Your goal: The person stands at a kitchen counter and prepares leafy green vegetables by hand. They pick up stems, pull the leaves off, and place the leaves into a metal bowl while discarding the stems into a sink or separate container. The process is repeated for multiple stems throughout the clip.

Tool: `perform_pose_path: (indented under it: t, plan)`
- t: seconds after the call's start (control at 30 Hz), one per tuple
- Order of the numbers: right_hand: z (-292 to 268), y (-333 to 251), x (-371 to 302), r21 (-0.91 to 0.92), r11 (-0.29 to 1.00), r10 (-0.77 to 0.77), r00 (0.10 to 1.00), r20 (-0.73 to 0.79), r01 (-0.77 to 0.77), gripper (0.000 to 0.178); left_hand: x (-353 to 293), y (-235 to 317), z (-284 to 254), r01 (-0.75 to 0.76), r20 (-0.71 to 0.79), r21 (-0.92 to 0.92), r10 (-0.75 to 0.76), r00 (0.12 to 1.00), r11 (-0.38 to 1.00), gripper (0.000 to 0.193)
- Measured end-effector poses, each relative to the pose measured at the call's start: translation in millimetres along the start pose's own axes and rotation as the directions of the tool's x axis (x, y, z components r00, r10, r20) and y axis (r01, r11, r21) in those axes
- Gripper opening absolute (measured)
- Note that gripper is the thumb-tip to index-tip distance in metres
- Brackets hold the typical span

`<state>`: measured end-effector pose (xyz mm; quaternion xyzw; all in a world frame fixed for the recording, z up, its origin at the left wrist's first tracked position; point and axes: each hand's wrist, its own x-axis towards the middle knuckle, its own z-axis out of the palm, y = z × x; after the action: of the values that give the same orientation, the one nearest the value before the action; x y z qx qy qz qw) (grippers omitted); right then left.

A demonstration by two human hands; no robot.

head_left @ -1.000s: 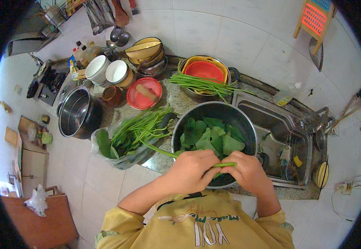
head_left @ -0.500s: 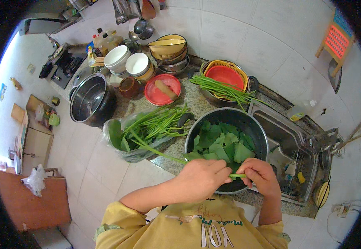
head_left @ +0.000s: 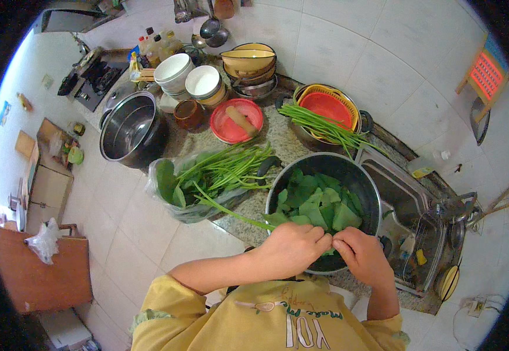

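A long green stem (head_left: 234, 213) runs from over the plastic bag to my left hand (head_left: 292, 248), whose fingers are closed around it. Thumb and fingertips of my right hand (head_left: 362, 254) are pinched together, meeting the left fingertips where the stem's end is hidden. Both hands are above the near rim of a large dark pot (head_left: 378, 205). Inside the pot lies a heap of torn green leaves (head_left: 313, 205). To the left, a clear plastic bag (head_left: 193, 215) holds a bunch of leafy green stems (head_left: 231, 167).
Bare green stems (head_left: 319, 124) lie across a red basket (head_left: 324, 108) in a pot behind. At right is a metal sink (head_left: 403, 225). A dark pot (head_left: 128, 131), a red plate (head_left: 222, 124) with a brown stick, and white bowls (head_left: 203, 81) stand left.
My hands have drawn together, and the piece of stem that showed between them is now hidden. The whole view has shifted slightly.
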<state>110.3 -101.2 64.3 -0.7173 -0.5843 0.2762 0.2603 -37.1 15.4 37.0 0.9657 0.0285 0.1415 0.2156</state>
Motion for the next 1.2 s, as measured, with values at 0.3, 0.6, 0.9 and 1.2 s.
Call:
perform_pose_path:
  t: [0.3, 0.6, 0.9, 1.2]
  plan:
    - [13, 14, 13, 0.196, 0.971, 0.110, 0.985, 0.133, -0.134, 0.019, -5, -4, 9, 0.044, -0.072, -0.028, -0.046, 0.996, 0.999, 0.015]
    - [27, 16, 1, 0.290, 0.950, 0.087, 0.990, 0.107, -0.115, 0.010, -16, -17, 14, -0.024, -0.145, -0.483, -0.053, 0.988, 0.875, 0.007]
    - [24, 21, 2, 0.423, 0.886, -0.332, 0.894, 0.299, 0.187, 0.025, -33, -13, 9, -0.217, -0.179, -0.641, 0.132, 0.975, 0.736, 0.008]
    - [39, 57, -8, 0.918, 0.314, 0.404, 0.841, -0.360, 0.242, 0.022, -26, -5, -16, -0.250, -0.176, -0.378, 0.196, 0.965, 0.891, 0.026]
